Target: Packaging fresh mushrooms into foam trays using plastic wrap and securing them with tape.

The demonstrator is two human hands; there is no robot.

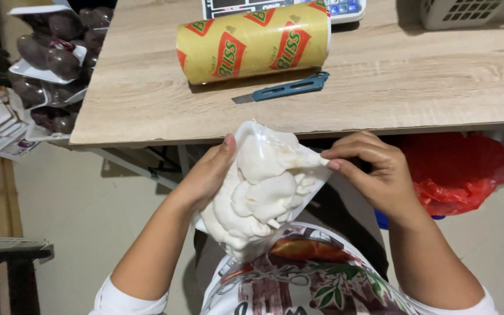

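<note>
Left hand cradles the white foam tray of pale oyster mushrooms; right hand pinches its clear film corner. Best pulled taut, evenly, avoiding tears.

Both hands, left hand and right hand, are gripping a wrapped mushroom tray between their fingers.
</note>
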